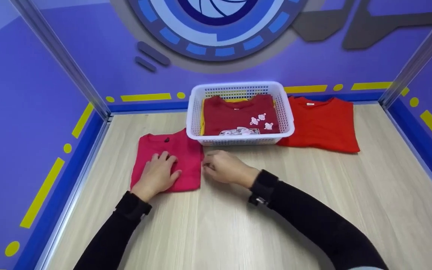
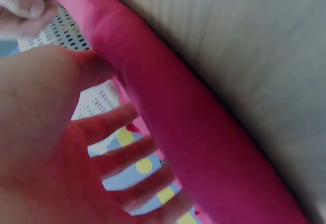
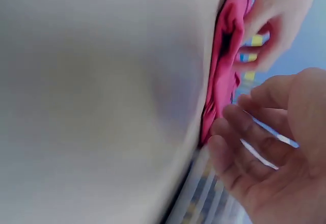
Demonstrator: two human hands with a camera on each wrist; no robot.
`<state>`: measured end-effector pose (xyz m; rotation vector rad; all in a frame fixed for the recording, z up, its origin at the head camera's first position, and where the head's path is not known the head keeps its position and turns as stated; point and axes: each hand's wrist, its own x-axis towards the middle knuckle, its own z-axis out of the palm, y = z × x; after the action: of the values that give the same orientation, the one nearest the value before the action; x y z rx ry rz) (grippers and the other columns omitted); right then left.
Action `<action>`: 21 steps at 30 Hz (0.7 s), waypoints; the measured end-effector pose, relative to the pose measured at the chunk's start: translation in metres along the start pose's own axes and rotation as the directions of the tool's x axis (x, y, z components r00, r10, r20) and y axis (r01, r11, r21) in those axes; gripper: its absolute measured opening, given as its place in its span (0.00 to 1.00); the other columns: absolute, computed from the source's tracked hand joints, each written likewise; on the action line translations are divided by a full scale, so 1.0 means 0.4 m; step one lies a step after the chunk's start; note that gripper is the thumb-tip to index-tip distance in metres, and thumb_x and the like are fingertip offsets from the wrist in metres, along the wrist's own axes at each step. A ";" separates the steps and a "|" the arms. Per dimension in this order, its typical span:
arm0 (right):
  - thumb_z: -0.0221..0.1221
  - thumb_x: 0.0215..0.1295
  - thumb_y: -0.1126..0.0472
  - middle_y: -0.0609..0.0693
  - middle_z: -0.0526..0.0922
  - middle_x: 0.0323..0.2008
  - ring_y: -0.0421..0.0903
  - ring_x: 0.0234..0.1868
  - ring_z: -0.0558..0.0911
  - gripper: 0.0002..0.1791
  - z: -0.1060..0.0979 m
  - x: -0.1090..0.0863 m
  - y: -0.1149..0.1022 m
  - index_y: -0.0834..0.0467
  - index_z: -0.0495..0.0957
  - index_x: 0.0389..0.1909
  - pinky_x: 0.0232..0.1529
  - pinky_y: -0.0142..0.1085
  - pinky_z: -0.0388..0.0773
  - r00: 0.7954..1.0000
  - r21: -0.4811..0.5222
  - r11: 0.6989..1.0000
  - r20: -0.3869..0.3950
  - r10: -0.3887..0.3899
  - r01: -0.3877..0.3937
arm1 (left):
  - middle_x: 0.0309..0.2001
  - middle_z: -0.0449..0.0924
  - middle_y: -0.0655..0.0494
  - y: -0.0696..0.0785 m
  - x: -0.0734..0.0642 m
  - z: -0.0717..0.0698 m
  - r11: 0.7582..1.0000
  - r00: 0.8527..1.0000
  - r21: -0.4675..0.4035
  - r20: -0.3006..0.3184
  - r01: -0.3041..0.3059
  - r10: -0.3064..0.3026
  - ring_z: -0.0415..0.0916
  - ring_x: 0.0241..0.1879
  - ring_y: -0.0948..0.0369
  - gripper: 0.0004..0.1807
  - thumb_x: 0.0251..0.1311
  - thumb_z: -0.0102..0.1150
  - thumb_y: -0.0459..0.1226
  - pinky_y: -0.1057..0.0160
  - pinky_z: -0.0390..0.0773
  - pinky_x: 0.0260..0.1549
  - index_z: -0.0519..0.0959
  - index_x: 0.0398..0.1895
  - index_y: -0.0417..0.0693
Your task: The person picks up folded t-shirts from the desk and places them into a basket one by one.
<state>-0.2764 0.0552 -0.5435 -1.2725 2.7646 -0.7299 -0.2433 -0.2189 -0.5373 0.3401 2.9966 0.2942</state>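
A folded pink shirt (image 1: 188, 174) lies on the table left of centre, its neckline toward the back wall. My left hand (image 1: 157, 171) rests on top of it with fingers spread. In the left wrist view the shirt's thick folded edge (image 2: 168, 117) runs in front of that hand. At the shirt's right side is my right hand (image 1: 225, 167), fingers loosely bent. The right wrist view has these fingers (image 3: 244, 127) beside the pink cloth (image 3: 221, 81), with no cloth visibly pinched between them.
Behind the hands stands a white plastic basket (image 1: 240, 139) holding a folded dark red shirt (image 1: 223, 114) over something yellow (image 1: 202, 125). A folded bright red shirt (image 1: 324, 125) lies to its right, partly behind it. Blue-purple panels (image 1: 88, 67) enclose the table at back and sides.
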 end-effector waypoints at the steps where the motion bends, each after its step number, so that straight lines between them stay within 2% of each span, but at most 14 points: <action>1: 0.62 0.80 0.59 0.52 0.90 0.45 0.49 0.47 0.88 0.10 0.006 0.021 -0.011 0.57 0.91 0.49 0.53 0.43 0.89 1.000 -0.029 1.000 0.001 -0.012 0.012 | 0.66 0.77 0.38 -0.008 0.004 -0.008 1.000 1.000 -0.015 -0.006 -0.011 0.011 0.74 0.66 0.39 0.28 0.75 0.67 0.49 0.34 0.81 0.64 0.80 0.70 0.43; 5: 0.61 0.81 0.57 0.54 0.88 0.53 0.53 0.55 0.86 0.12 0.028 0.094 -0.037 0.57 0.90 0.51 0.62 0.44 0.86 0.999 -0.132 0.991 -0.009 -0.031 0.029 | 0.65 0.80 0.37 -0.061 0.028 -0.036 0.998 0.998 -0.056 -0.069 -0.015 0.011 0.77 0.66 0.38 0.22 0.76 0.65 0.41 0.37 0.80 0.66 0.82 0.67 0.41; 9: 0.60 0.81 0.57 0.58 0.86 0.62 0.56 0.64 0.85 0.17 0.050 0.142 -0.038 0.61 0.88 0.59 0.71 0.46 0.81 1.000 -0.168 0.985 -0.002 0.027 -0.026 | 0.64 0.79 0.34 -0.121 0.049 -0.042 0.999 0.993 -0.030 -0.120 0.014 -0.018 0.77 0.64 0.35 0.19 0.76 0.62 0.35 0.35 0.81 0.62 0.82 0.65 0.37; 14: 0.62 0.80 0.55 0.58 0.84 0.65 0.57 0.67 0.83 0.19 0.073 0.158 -0.030 0.61 0.87 0.63 0.73 0.46 0.80 0.992 -0.220 0.971 0.060 0.110 -0.095 | 0.62 0.78 0.33 -0.158 0.059 -0.039 0.999 0.996 -0.047 -0.093 0.006 -0.010 0.75 0.62 0.33 0.18 0.75 0.62 0.34 0.35 0.80 0.63 0.82 0.63 0.35; 21: 0.64 0.77 0.51 0.56 0.85 0.54 0.56 0.57 0.82 0.16 0.085 0.136 -0.050 0.59 0.90 0.51 0.64 0.45 0.83 0.995 -0.316 0.948 0.073 0.071 -0.044 | 0.60 0.79 0.38 -0.152 0.060 -0.058 0.997 1.000 -0.076 -0.006 0.003 -0.003 0.73 0.63 0.35 0.15 0.71 0.66 0.35 0.37 0.79 0.64 0.85 0.57 0.39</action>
<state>-0.2919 -0.0091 -0.5556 -1.2235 2.9168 -0.2290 -0.2823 -0.2757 -0.5292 0.3277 2.9819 0.4077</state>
